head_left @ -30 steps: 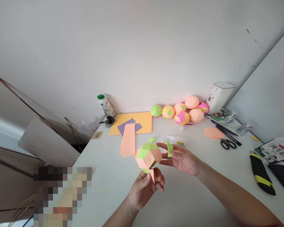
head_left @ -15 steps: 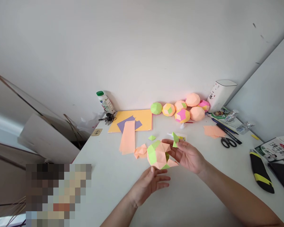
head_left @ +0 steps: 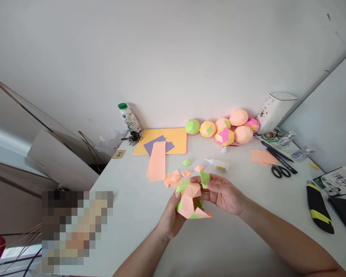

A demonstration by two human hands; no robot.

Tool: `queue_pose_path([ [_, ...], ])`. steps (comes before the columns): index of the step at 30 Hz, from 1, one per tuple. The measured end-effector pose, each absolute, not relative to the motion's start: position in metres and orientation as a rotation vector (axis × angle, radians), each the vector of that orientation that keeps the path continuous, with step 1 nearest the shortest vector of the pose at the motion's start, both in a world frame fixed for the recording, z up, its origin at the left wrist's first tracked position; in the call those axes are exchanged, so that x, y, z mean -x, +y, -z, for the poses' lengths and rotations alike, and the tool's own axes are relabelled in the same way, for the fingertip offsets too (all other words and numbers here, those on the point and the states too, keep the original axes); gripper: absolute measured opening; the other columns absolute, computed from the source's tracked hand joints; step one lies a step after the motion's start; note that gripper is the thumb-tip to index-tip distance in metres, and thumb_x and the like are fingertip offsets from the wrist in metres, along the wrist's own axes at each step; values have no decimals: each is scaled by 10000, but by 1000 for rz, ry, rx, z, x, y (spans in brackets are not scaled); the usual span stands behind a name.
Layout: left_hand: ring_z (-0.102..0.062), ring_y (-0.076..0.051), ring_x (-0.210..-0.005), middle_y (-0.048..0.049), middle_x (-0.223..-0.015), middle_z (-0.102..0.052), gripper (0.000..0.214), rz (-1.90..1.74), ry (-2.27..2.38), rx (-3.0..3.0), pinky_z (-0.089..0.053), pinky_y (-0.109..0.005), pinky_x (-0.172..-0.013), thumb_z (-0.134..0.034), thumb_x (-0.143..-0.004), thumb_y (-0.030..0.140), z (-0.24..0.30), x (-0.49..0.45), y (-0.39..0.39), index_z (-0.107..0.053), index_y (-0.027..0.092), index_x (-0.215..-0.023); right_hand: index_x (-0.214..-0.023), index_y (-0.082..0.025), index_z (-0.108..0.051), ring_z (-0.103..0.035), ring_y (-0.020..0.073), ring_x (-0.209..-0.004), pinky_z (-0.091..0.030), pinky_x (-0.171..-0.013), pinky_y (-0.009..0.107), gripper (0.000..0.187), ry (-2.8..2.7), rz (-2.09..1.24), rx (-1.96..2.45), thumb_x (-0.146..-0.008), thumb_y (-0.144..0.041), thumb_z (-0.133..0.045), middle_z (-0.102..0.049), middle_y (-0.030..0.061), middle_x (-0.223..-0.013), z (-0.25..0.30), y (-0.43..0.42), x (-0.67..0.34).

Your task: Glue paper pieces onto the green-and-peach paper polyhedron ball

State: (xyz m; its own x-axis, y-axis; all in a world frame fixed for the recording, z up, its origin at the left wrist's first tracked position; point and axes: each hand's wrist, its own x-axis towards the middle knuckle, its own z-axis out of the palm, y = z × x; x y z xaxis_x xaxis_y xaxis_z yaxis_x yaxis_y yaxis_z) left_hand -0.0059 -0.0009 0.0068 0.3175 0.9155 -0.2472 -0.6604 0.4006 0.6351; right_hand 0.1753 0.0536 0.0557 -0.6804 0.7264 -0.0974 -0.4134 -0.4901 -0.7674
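The paper ball point(head_left: 187, 206), in peach and green panels with a gap on its right side, is held up over the white table point(head_left: 127, 215), near its middle. The left hand point(head_left: 171, 219) grips it from the left, thumb on the near panels. The right hand point(head_left: 225, 194) pinches a green paper piece point(head_left: 204, 178) between thumb and fingers just beside the gap; whether those fingers touch the ball is unclear. Beyond lie folded peach pieces point(head_left: 173, 178), a small green diamond point(head_left: 186, 163) and a glue bottle point(head_left: 219, 164) on its side.
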Motion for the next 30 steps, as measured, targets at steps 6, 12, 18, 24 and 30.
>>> queue_pose_path([
  [6,-587,-343,-1092,-143,-1152,-670,519,-1037,630,-423,-456,-486,-927,-535,-830,571,-9,7,0,-645,179,-1152,-889,-176,-651,-695,196,-846,-590,-679,346,126,-1301,-2005,717,-821,-269,-701,-693,77,-1064,-63,59,-186],
  [12,-555,-366,-1131,-165,-1188,-647,539,-1016,557,-461,-461,-496,-897,-519,-839,568,-13,7,-1,-627,165,-1180,-936,-155,-656,-646,139,-664,-553,-599,274,144,-1512,-1746,785,-857,-276,-656,-654,21,-710,-64,58,-192],
  [18,-595,-347,-1069,-141,-1117,-684,553,-1034,619,-401,-443,-469,-898,-543,-809,596,-12,8,1,-640,176,-1156,-893,-151,-629,-658,151,-628,-537,-527,272,138,-1550,-1924,687,-868,-286,-636,-616,18,-726,-59,53,-189],
  [24,-620,-330,-1017,-125,-1061,-705,539,-1054,676,-364,-449,-422,-860,-577,-784,599,-10,9,0,-655,181,-1114,-922,-153,-636,-645,134,-569,-544,-510,279,163,-1553,-1913,755,-875,-308,-627,-647,27,-739,-48,51,-182],
  [30,-633,-323,-1001,-138,-1054,-705,551,-1051,613,-382,-442,-420,-868,-520,-833,580,-12,9,2,-625,160,-1173,-873,-152,-657,-613,120,-552,-521,-497,267,137,-1473,-1963,730,-838,-284,-670,-654,24,-720,-47,52,-178],
])
